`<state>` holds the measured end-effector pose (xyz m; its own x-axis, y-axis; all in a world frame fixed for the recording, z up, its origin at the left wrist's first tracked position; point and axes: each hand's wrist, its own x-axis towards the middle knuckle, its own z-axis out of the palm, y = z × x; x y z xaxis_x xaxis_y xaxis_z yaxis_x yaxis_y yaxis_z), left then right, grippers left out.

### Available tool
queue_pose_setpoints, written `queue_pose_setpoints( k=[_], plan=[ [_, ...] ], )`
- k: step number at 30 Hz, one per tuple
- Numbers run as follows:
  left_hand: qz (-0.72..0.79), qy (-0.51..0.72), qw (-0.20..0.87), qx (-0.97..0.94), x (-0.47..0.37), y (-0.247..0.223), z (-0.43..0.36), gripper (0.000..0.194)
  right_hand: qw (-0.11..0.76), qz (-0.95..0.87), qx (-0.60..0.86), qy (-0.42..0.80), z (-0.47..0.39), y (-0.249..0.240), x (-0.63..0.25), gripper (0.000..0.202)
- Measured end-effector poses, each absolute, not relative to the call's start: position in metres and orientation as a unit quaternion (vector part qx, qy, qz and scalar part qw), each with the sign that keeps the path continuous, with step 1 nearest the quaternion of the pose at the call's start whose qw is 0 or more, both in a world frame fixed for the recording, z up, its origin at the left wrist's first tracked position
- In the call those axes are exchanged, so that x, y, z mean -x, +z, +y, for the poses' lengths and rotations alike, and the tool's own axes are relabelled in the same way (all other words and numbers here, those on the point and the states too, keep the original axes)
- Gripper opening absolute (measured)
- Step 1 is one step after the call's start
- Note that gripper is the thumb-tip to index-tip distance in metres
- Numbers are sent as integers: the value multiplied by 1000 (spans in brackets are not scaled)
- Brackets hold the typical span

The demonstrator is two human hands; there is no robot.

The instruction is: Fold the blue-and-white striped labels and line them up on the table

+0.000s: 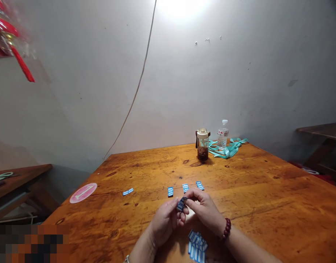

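Note:
Between my two hands is a small blue-and-white striped label strip [181, 204], held above the table. My left hand [168, 218] grips its left side with thumb and fingers. My right hand [204, 207], with a dark red bead bracelet at the wrist, pinches its upper right end. Close below lies a pile of similar blue-and-white strips [197, 245]. Beyond my hands three small stacks rest in a row: a left stack [170, 191], a middle stack [185, 187] partly behind my right hand, and a right stack [200, 185]. Two joined strips [128, 191] lie farther left.
Toward the back of the wooden table [146, 168] stand a lidded drink cup [203, 146] with dark contents and a clear water bottle [223, 135] beside turquoise ribbon [228, 151]. A round pink number sticker [83, 193] marks the left edge. The wall borders the far side.

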<state>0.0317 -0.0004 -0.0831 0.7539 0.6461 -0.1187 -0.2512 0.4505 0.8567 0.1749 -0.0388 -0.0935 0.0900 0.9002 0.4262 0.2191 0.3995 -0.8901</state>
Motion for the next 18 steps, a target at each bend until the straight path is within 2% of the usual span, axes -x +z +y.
queue_pose_setpoints(
  k=[4, 8, 13, 18],
  plan=[
    [262, 298, 743, -539, -38, -88, -2, 30, 585, -589, 490, 267, -36, -95, -176, 16],
    [301, 312, 662, -611, -43, -95, -4, 29, 554, -631, 504, 204, -37, -97, -175, 15],
    [314, 328, 661, -597, -42, -100, -4, 27, 515, -689, 485, 157, -38, -104, -173, 26],
    [306, 334, 671, -587, -41, -99, -4, 24, 506, -692, 484, 174, -40, -104, -174, 29]
  ],
)
